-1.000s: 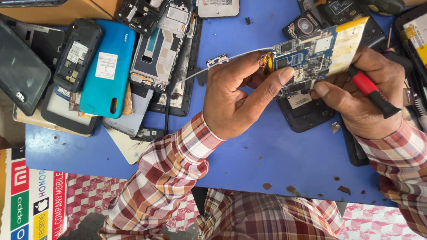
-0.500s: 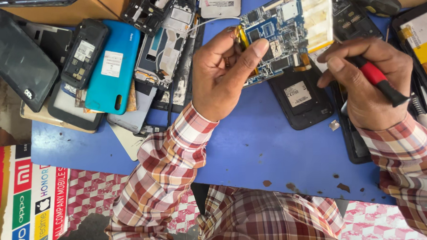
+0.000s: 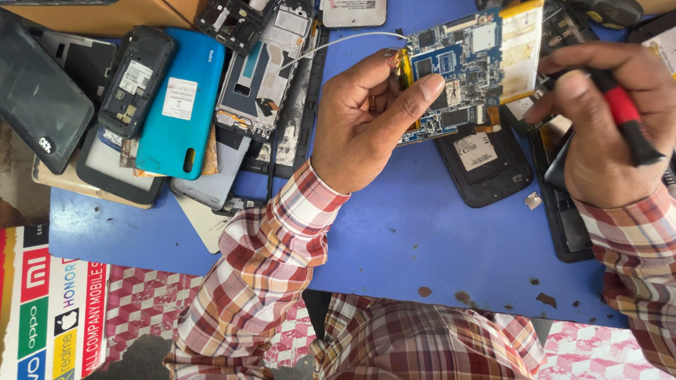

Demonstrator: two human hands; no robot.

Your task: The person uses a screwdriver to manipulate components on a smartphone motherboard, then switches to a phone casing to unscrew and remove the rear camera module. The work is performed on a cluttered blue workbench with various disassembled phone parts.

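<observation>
Head view: bare stretch along the near edge of the blue worktable [image 3: 400,240], just below the raised blue circuit board with its yellow-taped battery [image 3: 472,62]. Left hand [image 3: 369,121] tilted up, thumb and fingers clamped on the board's left edge. Right hand [image 3: 613,120] right of the board, curled shut around a red-and-black-handled screwdriver [image 3: 628,124]. Left of the board, crowded: turquoise phone back cover [image 3: 179,102] among dismantled handsets.
</observation>
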